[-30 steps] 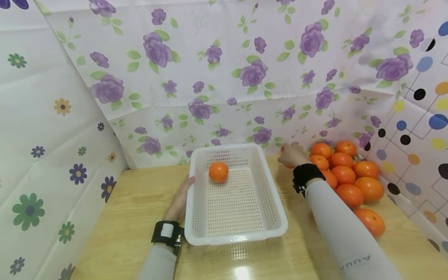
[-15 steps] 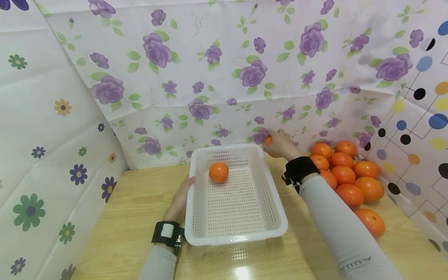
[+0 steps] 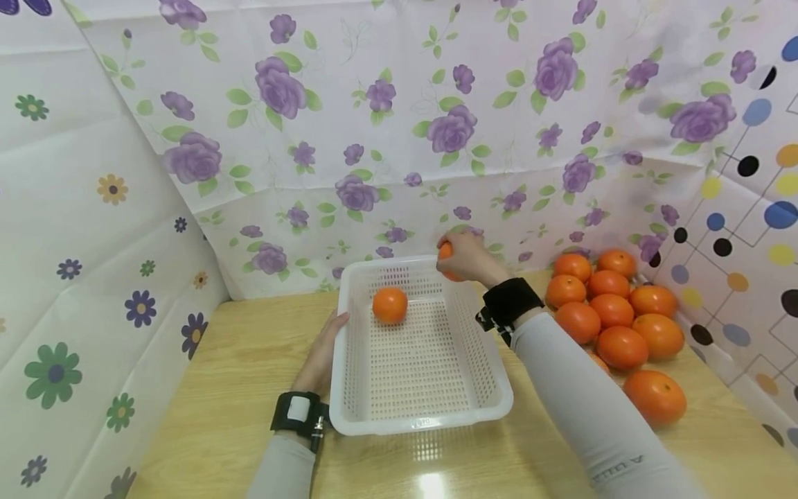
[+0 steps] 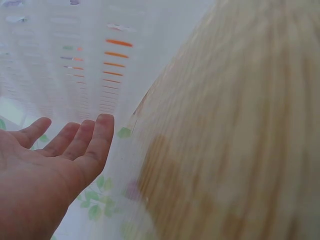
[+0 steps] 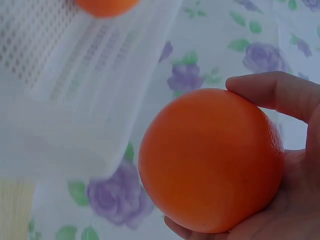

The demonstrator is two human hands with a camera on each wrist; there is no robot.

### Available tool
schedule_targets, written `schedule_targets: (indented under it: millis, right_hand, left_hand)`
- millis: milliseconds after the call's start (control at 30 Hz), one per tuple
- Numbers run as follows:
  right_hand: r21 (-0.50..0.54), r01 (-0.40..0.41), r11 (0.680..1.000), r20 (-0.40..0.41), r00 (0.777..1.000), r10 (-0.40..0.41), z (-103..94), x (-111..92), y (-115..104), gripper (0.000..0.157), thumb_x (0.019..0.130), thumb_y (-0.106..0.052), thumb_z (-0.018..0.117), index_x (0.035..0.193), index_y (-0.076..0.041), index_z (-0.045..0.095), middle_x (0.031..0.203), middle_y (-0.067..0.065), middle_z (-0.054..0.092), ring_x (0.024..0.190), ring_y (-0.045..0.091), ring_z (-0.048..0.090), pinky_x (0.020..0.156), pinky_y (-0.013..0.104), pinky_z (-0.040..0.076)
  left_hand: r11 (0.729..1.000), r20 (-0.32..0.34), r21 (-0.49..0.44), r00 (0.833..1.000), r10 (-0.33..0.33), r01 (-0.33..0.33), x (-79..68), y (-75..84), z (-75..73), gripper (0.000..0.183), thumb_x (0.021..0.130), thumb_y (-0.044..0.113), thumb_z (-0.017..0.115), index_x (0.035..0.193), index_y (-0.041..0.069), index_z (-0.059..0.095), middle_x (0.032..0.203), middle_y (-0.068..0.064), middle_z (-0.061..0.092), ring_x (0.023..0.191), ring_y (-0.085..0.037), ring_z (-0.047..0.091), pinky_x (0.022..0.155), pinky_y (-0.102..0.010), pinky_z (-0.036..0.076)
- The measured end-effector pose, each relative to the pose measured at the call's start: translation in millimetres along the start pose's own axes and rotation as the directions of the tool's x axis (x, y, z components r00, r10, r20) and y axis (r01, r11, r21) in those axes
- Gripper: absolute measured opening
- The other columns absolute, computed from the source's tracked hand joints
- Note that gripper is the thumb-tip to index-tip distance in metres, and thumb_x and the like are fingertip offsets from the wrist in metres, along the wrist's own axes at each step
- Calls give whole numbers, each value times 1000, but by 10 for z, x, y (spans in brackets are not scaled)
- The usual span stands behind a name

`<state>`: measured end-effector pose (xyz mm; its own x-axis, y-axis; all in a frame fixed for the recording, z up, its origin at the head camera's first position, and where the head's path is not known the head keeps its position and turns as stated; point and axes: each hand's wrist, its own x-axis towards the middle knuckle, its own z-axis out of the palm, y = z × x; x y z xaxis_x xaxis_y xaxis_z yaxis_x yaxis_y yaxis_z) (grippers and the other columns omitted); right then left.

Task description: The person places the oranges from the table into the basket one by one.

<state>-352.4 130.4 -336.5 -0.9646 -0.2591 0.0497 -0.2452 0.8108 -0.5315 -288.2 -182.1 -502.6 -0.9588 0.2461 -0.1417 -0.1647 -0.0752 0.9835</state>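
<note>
Purple roses with green leaves cover the white sheet [image 3: 368, 62] behind the pale wooden table [image 3: 243, 360], and we see coloured dots on another sheet [image 3: 738, 239] at the right side. On the table we have before us a white plastic basket [image 3: 420, 421], with many small holes in its floor. One round orange fruit [image 3: 390, 305] sits inside it, toward the far left corner.

At the left wall of the basket we find the left hand [image 3: 323, 352]; its fingers are extended and only lightly bent, one a little apart from the other three, and they rest against the outer side. The right hand [image 3: 470, 258] holds a second orange fruit [image 5: 210, 160], with the thumb and the fingers on opposite sides of it. From the head view we see this held fruit at the far right corner of the basket; whether it is above the rim or just behind it, we cannot tell. Farther right, a group of similar fruits [image 3: 608, 285] lies close together on the table.
</note>
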Motion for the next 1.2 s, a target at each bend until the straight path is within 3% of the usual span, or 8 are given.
schedule_targets:
  millis: [233, 567, 767, 1000, 1200]
  right_hand:
    - [85, -2, 996, 32, 999, -1, 266, 60, -156, 46, 88, -15, 68, 132, -1, 60, 130, 26, 49, 117, 40, 47, 93, 50, 50]
    - [128, -58, 990, 20, 998, 56, 533, 112, -171, 43, 89, -16, 68, 130, -6, 60, 132, 24, 48, 122, 42, 45, 92, 51, 53]
    - [140, -79, 987, 17, 997, 77, 656, 141, -111, 44, 91, -20, 67, 132, -8, 60, 133, 23, 46, 121, 42, 45, 91, 50, 51]
    - [139, -128, 982, 28, 992, 126, 822, 166, -4, 43, 93, -20, 67, 133, -8, 59, 132, 22, 46, 119, 38, 44, 92, 47, 47]
    - [103, -116, 988, 4, 993, 116, 959, 224, 69, 45, 91, -21, 69, 133, -7, 59, 131, 21, 47, 117, 38, 44, 94, 47, 43]
  left_hand:
    - [1000, -1, 5, 1000, 13, -13, 5, -10, -20, 72, 104, 65, 41, 166, 38, 17, 150, -16, 45, 125, -34, 51, 93, -41, 51]
    - [1000, 0, -5, 1000, 10, -10, 1, -5, -14, 71, 103, 67, 43, 165, 41, 19, 149, -18, 46, 125, -35, 51, 93, -42, 51]
    - [1000, 5, -10, 1000, 17, -17, 8, -11, 8, 68, 103, 68, 43, 163, 45, 21, 149, -18, 48, 126, -36, 53, 92, -44, 54]
    - [999, 34, -28, 999, 34, -33, 15, -21, 19, 67, 105, 63, 40, 164, 41, 19, 149, -22, 46, 128, -40, 51, 95, -46, 52]
    - [999, 9, -10, 999, 31, -31, 8, -4, 4, 66, 105, 64, 40, 164, 43, 20, 147, -22, 48, 125, -39, 54, 92, -46, 54]
